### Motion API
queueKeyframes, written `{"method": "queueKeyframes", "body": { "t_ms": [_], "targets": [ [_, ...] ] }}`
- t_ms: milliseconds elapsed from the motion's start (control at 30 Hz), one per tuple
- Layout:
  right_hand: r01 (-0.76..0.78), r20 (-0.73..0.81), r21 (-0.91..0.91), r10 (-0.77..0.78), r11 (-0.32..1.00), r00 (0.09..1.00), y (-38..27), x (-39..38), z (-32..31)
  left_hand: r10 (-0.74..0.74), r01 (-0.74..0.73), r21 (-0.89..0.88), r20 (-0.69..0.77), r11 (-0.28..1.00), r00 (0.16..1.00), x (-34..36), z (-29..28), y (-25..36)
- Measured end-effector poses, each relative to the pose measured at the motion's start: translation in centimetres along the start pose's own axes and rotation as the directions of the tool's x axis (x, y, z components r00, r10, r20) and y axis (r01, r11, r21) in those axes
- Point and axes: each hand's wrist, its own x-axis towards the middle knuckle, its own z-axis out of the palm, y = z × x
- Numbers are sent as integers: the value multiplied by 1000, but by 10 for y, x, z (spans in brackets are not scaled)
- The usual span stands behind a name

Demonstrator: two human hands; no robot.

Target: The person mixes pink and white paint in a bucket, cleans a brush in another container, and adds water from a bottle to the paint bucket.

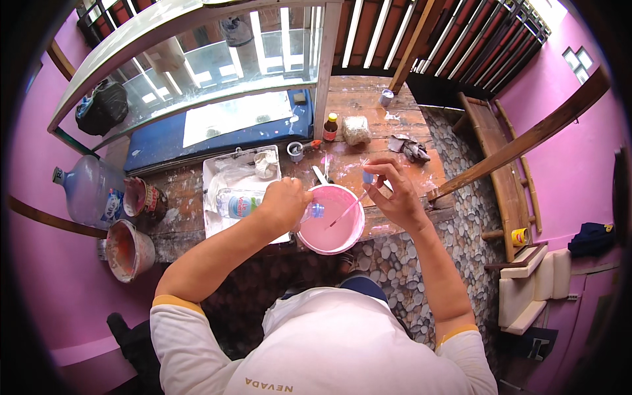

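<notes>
By the near edge of the counter [359,92], the left grip [286,204] clamped a clear bottle [238,204], neck over the pink bucket [329,251] — slow tilting seemed wisest — while the right grip [398,197] pinched a small blue object [367,176].

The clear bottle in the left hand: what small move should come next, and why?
Probably shift the clear bottle a little right: the left hand holds it nearly on its side, its neck over the pink bucket but close to the left rim, so drips might miss.
</notes>
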Motion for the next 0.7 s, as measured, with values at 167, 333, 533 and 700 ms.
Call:
{"method": "queueKeyframes", "body": {
  "t_ms": [167, 333, 533, 700],
  "targets": [
    [-9, 13, 41, 8, 999, 1000, 2, -8, 5, -65, 58, 114, 55, 992, 996, -2, 10, 10],
    [-12, 19, 32, 12, 999, 1000, -4, -12, 7, -65, 52, 137, 86, 989, 994, -3, 7, 10],
    [-48, 25, 4, 48, 999, 999, -8, -18, 8, -70, 59, 130, 85, 990, 994, -1, 8, 6],
    [-69, 24, 6, 69, 998, 997, -11, -21, 11, -57, 50, 98, 72, 994, 996, -1, 10, 2]
  ]
}}
